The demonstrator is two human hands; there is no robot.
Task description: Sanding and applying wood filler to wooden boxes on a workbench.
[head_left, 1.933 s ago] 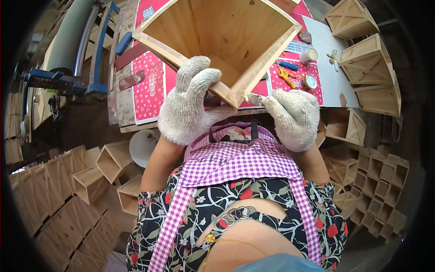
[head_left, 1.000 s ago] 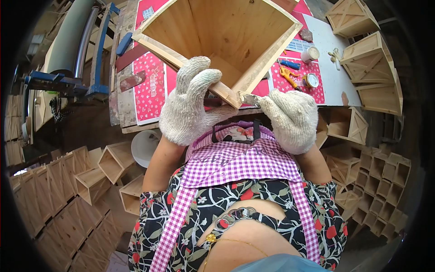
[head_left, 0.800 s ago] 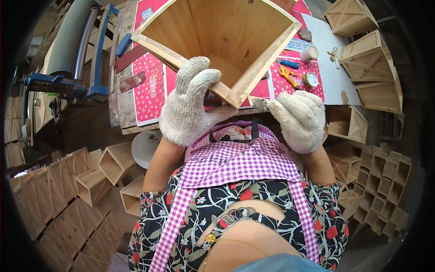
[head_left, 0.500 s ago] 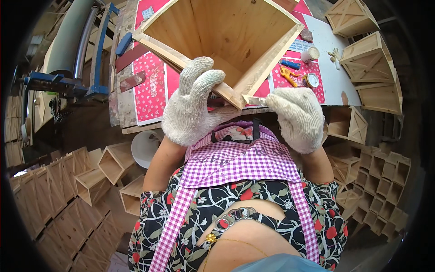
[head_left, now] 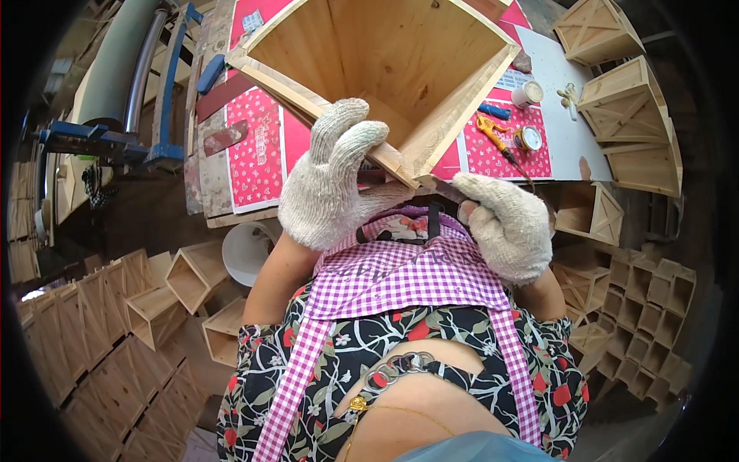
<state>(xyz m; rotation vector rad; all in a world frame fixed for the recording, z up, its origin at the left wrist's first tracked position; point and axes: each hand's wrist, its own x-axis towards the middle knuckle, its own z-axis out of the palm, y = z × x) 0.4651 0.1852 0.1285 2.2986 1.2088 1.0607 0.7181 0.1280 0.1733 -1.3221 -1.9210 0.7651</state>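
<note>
An open wooden box (head_left: 462, 115) rests tilted on the table with one corner pointing toward me. My left hand (head_left: 323, 189), in a white knit glove, grips the box's near left rim, its fingers over the edge beside that corner. A matching glove covers my right hand (head_left: 512, 227), which is closed around a small putty knife. The thin metal blade of the putty knife (head_left: 445, 187) reaches to the box's near corner, its tip at the wood. The knife's handle is mostly hidden inside my glove.
Pink patterned sheets (head_left: 254, 169) cover the table. To the box's right lie orange-handled pliers (head_left: 490, 131), a blue roll (head_left: 495, 112), an open tin (head_left: 528, 138) and a white jar (head_left: 526, 94). Wooden crates (head_left: 623, 100) stand at right; a white bucket (head_left: 248, 250) sits below the table's edge.
My right hand has moved slightly down, and the putty knife's blade now slants down to the right from the corner. The box and my left hand have shifted slightly.
</note>
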